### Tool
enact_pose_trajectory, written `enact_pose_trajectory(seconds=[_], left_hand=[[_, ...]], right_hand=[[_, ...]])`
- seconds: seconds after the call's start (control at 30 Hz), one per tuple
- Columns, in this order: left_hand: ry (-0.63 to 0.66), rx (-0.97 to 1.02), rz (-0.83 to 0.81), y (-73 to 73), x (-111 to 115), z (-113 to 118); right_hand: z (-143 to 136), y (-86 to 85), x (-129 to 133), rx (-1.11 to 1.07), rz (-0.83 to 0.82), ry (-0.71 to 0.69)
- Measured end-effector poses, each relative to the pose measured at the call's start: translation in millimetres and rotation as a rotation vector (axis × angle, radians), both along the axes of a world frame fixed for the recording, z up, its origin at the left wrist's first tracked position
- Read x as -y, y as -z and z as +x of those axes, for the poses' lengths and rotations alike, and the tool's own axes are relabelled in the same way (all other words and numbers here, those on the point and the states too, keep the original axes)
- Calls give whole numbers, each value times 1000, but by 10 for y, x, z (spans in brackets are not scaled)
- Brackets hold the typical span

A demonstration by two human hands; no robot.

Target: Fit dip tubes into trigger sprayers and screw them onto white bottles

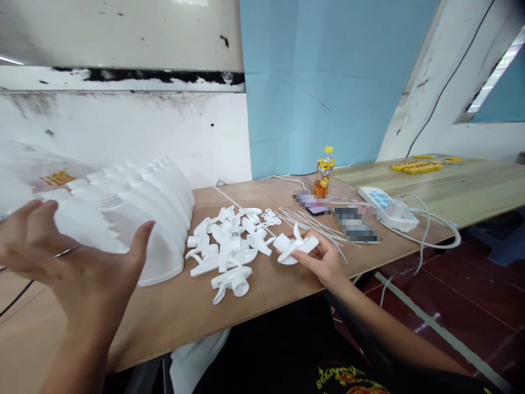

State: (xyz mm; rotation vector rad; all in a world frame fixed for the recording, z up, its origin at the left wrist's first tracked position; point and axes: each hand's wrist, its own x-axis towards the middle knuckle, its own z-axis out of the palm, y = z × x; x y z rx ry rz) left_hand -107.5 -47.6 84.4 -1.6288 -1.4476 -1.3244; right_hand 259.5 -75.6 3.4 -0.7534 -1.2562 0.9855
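My left hand (90,268) is raised at the left, thumb and fingers spread apart, with nothing in it. Just beyond it stand several white plastic bottles (164,219) in tight rows, their threaded necks uncapped; the hand hides some of them. My right hand (324,260) grips a white trigger sprayer head (293,246) between thumb and fingers, above the table. To the left of that hand lies a loose pile of similar white sprayer heads (232,243). Small white rings (270,217) and thin white tubes (315,224) are spread behind the right hand.
The brown tabletop (246,301) ends just before my lap. At the back stands a drink bottle (324,172) with a yellow cap. Two phones, one at front (356,224), lie near a white power strip (388,208) with a looping cable. Yellow items (418,166) rest on another table.
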Motion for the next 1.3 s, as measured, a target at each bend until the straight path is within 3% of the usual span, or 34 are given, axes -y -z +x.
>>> enact_pose_trajectory(seconds=[0.07, 0.17, 0.3, 0.5, 0.63, 0.8, 0.97, 1.3], left_hand=[[-114, -90, 50, 43, -58, -10], [-135, -118, 20, 86, -130, 28], [-38, -36, -42, 86, -138, 95], [202, -141, 114, 63, 120, 269], [258, -221, 122, 25, 311, 424], [372, -344, -22, 67, 349, 539], [419, -456, -89, 163, 305, 627], [451, -516, -96, 201, 325, 669]], right_hand=[[-7, 3, 31, 21, 27, -4], [8, 39, 54, -8, 40, -32], [49, 89, 55, -63, 56, -29], [140, 12, 55, -141, 85, -14], [307, -136, 65, -232, 181, 70], [569, -304, 86, -350, 300, 267], [641, -385, 101, -338, 347, 406], [658, -332, 29, -291, 395, 407]])
